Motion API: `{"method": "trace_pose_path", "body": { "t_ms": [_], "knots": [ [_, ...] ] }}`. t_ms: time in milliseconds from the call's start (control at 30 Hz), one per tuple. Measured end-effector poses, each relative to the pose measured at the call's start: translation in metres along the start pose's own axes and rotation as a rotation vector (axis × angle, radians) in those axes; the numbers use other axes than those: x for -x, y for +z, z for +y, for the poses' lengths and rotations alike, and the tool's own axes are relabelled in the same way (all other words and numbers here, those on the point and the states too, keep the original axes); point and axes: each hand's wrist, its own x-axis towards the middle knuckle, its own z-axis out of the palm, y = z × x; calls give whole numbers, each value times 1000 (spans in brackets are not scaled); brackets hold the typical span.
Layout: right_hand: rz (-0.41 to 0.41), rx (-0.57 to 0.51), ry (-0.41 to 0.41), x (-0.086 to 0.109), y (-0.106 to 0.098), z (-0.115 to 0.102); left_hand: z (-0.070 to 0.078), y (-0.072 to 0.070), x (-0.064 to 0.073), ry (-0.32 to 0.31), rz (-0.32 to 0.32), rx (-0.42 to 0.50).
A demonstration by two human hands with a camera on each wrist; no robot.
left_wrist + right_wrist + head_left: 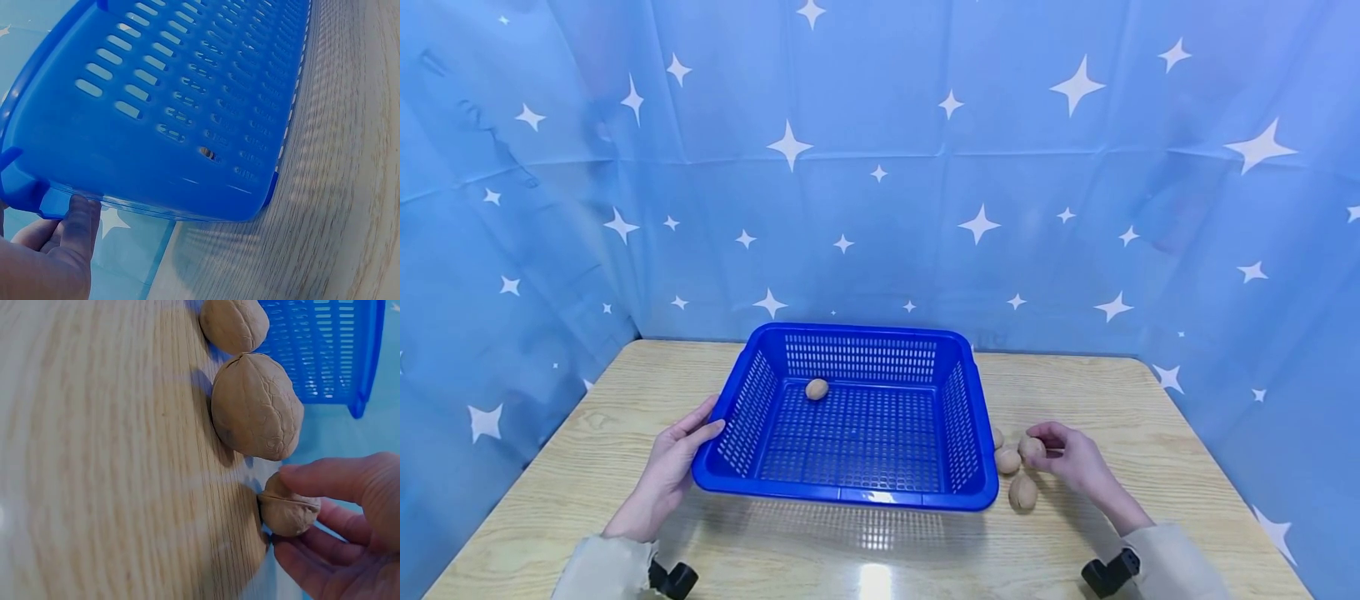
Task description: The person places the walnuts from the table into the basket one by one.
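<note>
Walnut [1034, 451] pinched by right hand [1070, 457] beside blue basket [895, 499]

The pinched walnut was seen on the right part of the table [1150, 433], between the basket and the table's right edge. It was grasped by the right hand, with the thumb set on one side and the fingers curved against the other. Whether it was being borne by the tabletop could not be told.

Three more walnuts were grouped close by: a near walnut [1022, 492] toward the table's near edge, a middle walnut [1008, 461] close to the basket's right rim, and a far walnut [997, 437] partly hidden by that rim. Only two of these could be made out in the right wrist view, the upper one being cut off by the frame.

The basket's left rim was gripped by the left hand [673, 462]; the thumb was laid on the rim, and the other fingers were mostly hidden behind it in the head view. Whether the base was wholly supported by the table could not be told. Inside, a single walnut [816, 389] was seen toward the basket's far left corner.

The table's near edge was cut off. Its far edge was backed by a star-printed curtain [880, 100].
</note>
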Motion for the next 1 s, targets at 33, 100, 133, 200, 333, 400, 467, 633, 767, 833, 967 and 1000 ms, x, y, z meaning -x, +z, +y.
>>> {"method": "trace_pose_path", "body": {
  "t_ms": [33,100,133,200,333,400,467,633,767,833,967,1000],
  "knots": [
    [1,5,3,0,0,0,0,0,0,2,-1,3],
    [1,14,13,0,0,0,0,-1,0,6,-1,10],
    [0,15,17,0,1,0,0,-1,1,9,-3,13],
    [0,21,22,0,1,0,-1,-1,0,12,-6,18],
    [11,18,18,1,0,1,-1,-1,0,5,-7,25],
    [19,3,13,1,-1,1,-1,-1,0,-1,-6,27],
    [24,-21,8,0,-4,0,-1,-1,0,-2,-7,30],
    [26,-46,-29,-7,-14,-12,0,-2,1,0,-11,50],
    [18,-43,-56,-15,-21,-26,0,-2,1,2,-12,49],
    [12,-46,-57,-20,-25,-33,0,-2,1,-1,-9,44],
    [2,-46,-56,-29,-34,-49,0,-1,0,-17,-3,30],
    [3,-45,-57,-32,-36,-53,0,-1,-1,-21,-3,26]
  ]
}}
